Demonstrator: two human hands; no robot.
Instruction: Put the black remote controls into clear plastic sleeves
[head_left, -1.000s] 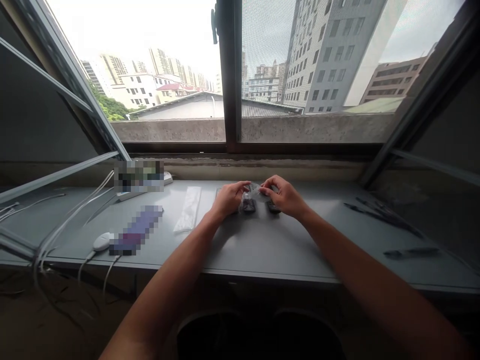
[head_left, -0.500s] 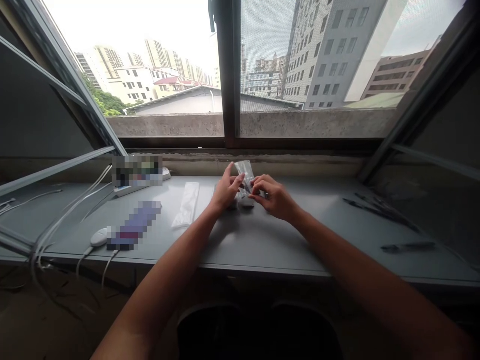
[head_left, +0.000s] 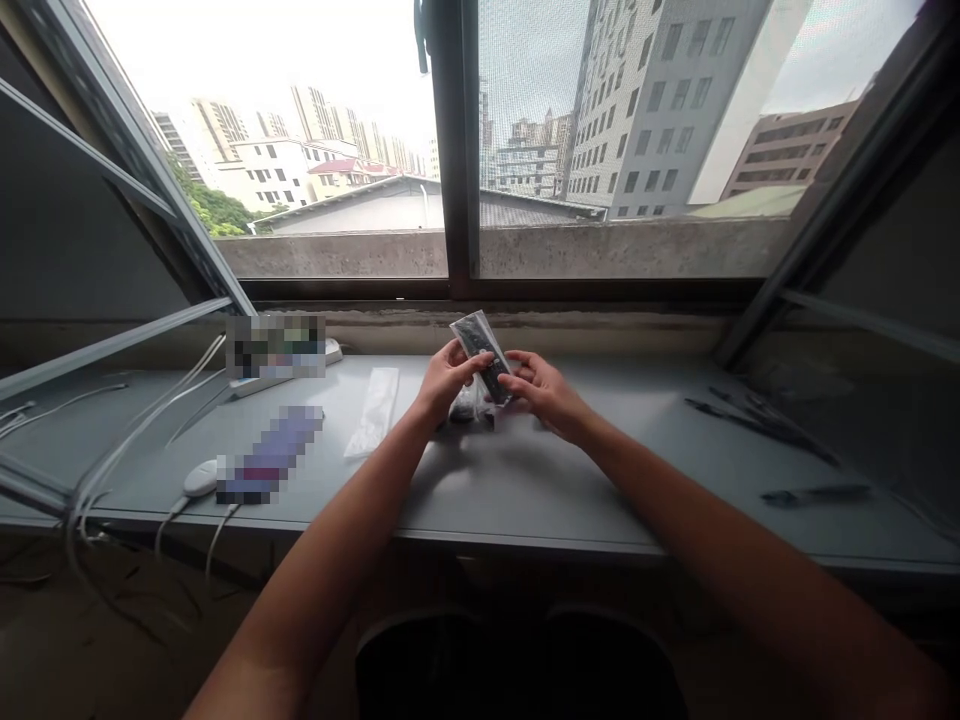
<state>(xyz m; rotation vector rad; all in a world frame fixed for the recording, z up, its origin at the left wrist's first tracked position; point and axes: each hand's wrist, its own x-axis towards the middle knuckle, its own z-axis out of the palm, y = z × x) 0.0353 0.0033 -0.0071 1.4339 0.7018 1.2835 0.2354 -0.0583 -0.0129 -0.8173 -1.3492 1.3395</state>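
In front of me, tilted above the desk (head_left: 525,490), is a clear plastic bag (head_left: 477,333) with a dark, flat, oblong item inside whose kind I cannot make out. My left hand (head_left: 444,383) grips the bag's left side, thumb across its front. At its lower right end, the fingers of my right hand (head_left: 551,396) are closed on the bag. Just beneath, a dark item in clear plastic (head_left: 466,403) lies on the desk, partly hidden by my hands. A flat, whitish clear bag (head_left: 375,408) rests left of my left forearm.
On the left lie a blurred-out purple item (head_left: 271,455), a white rounded device (head_left: 200,478) with a cable, and a white power strip (head_left: 285,372). Dark thin tools or pens (head_left: 761,420) and a black pen-like item (head_left: 816,495) lie right. A window stands behind the desk.
The bag has turned so that its dark contents face me. My left thumb has moved onto its front, and my right hand has shifted its grip at the lower end.
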